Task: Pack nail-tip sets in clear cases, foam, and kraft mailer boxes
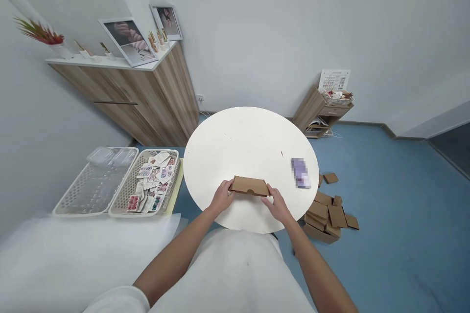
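A small brown cardboard box (250,186) is held level over the near part of the round white table (242,137). My left hand (222,196) grips its left end, fingers closed on the edge. At the opposite end, my right hand (278,205) is closed on the right edge. A half-round thumb notch shows on the side facing me. Whether anything is inside the box cannot be seen. To the right on the tabletop lies a blurred purple item (300,173).
Left of the table stand a white basket (113,209) of press-on nail packs and another basket (60,205) with clear plastic boxes. Cardboard boxes (325,215) are piled on the floor at right. A wooden cabinet (172,93) and small shelf unit (306,107) stand behind.
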### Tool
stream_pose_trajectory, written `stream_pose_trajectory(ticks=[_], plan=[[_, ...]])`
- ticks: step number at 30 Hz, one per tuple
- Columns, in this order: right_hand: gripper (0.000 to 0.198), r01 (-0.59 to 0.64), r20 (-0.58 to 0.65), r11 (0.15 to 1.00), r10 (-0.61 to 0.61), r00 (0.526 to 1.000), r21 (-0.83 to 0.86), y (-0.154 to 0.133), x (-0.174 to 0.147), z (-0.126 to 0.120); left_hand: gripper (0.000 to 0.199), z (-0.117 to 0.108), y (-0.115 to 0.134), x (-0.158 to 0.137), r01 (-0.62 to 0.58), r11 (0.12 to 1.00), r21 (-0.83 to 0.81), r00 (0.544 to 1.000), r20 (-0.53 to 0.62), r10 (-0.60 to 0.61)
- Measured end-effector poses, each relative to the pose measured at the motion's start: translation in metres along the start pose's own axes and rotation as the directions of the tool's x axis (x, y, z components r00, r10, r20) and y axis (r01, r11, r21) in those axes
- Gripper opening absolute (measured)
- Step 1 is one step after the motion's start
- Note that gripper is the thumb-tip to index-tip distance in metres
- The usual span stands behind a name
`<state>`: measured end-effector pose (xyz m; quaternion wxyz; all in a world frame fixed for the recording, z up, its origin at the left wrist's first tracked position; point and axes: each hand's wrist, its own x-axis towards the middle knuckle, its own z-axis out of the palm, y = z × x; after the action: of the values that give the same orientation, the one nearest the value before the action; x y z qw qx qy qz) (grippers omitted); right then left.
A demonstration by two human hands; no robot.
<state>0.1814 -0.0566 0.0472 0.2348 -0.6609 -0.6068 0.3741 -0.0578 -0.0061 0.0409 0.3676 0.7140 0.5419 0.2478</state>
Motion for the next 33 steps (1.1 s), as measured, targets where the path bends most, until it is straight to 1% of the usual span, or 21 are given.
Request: stream_pose_trajectory(ticks=[3,6,8,11,14,16,18,21,25,28,31,33], plan=[[0.051,-0.039,0.004,0.999,0.039,0.999,0.011,-0.008,0.008,-0.009,0.035,-0.006,0.008,0.011,0.025,0.998,0.064,0.999,0.02,-0.027],[0.046,-0.052,-0.027,0.998,0.051,0.998,-0.036,-0.016,0.017,-0.016,0.029,-0.01,0.013,0.019,0.019,0.991,0.133,0.999,0.044,-0.025],[0.043,-0.043,-0.042,0.997,0.041,0.998,-0.07,-0.022,0.023,-0.019,0.025,-0.01,0.015,0.023,0.042,0.984,0.171,0.997,0.054,-0.051],[0.049,-0.038,-0.045,0.995,0.034,0.998,-0.091,-0.029,0.031,-0.021,0.025,-0.01,0.016,0.03,0.112,0.977,0.182,0.991,0.055,-0.124],[0.052,-0.083,-0.055,0.995,0.08,0.995,-0.062,-0.032,0.037,-0.021,0.028,-0.009,0.016,0.035,0.164,0.976,0.147,0.981,0.082,-0.177],[0.051,-0.103,-0.066,0.994,0.1,0.993,-0.043,-0.031,0.038,-0.02,0.031,-0.008,0.015,0.035,0.174,0.976,0.134,0.977,0.098,-0.187],[0.05,-0.113,-0.07,0.993,0.111,0.991,-0.02,-0.03,0.038,-0.02,0.035,-0.008,0.014,0.034,0.161,0.977,0.14,0.98,0.095,-0.175],[0.048,-0.132,-0.064,0.989,0.136,0.989,0.064,-0.026,0.038,-0.02,0.04,-0.007,0.012,0.031,0.111,0.985,0.134,0.99,0.068,-0.121],[0.044,-0.139,-0.029,0.976,0.146,0.989,0.167,-0.022,0.036,-0.021,0.038,-0.005,0.01,0.028,0.064,0.993,0.096,0.997,0.038,-0.068],[0.044,-0.163,0.008,0.958,0.166,0.986,0.238,-0.02,0.034,-0.024,0.036,-0.005,0.009,0.025,0.058,0.995,0.076,0.998,0.035,-0.061],[0.049,-0.211,0.047,0.935,0.206,0.977,0.284,-0.022,0.031,-0.026,0.039,-0.006,0.008,0.022,0.05,0.998,0.037,0.997,0.057,-0.052],[0.05,-0.245,0.07,0.921,0.234,0.97,0.303,-0.023,0.029,-0.027,0.042,-0.007,0.007,0.021,0.09,0.995,-0.037,0.993,0.076,-0.087]])
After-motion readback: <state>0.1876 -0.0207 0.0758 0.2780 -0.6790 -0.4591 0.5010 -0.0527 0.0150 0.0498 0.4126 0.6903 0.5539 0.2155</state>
